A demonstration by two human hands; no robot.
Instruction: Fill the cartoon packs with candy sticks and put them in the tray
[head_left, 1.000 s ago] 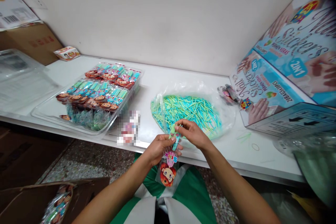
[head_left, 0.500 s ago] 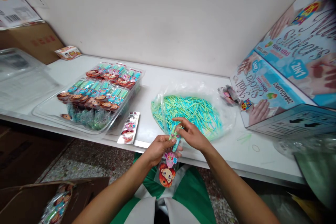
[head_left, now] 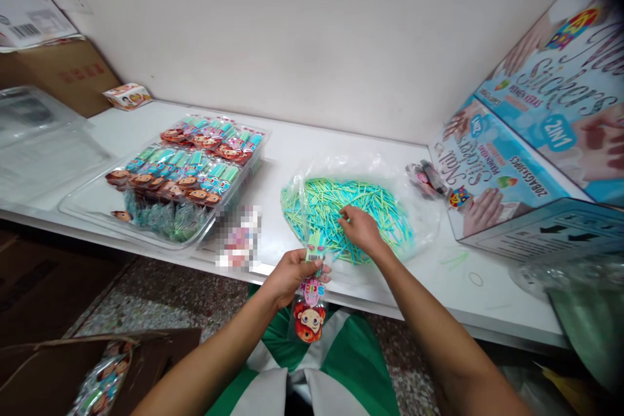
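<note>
My left hand [head_left: 298, 273] is closed on a small clear packet [head_left: 309, 322] printed with a red-haired cartoon face. Green and blue sticks stand out of the packet's far end, above my fingers. My right hand [head_left: 361, 229] is over a heap of thin green and blue sticks [head_left: 336, 198] in an open clear plastic bag [head_left: 422, 218]. Its thumb and forefinger are pinched together at the sticks; whether one is between them is too small to make out.
To the left, a clear plastic tub [head_left: 195, 237] holds rows of filled packets [head_left: 190, 175]. A blurred-out packet [head_left: 240, 240] lies beside it. Printed cartons [head_left: 511, 162] stand at the right, near loose sticks [head_left: 455, 261] and a rubber band [head_left: 476, 279]. An open cardboard box [head_left: 160, 357] is below left.
My right hand has left the packet and moved up and right to the heap of sticks. The left hand still holds the packet, whose sticks now show above the fingers.
</note>
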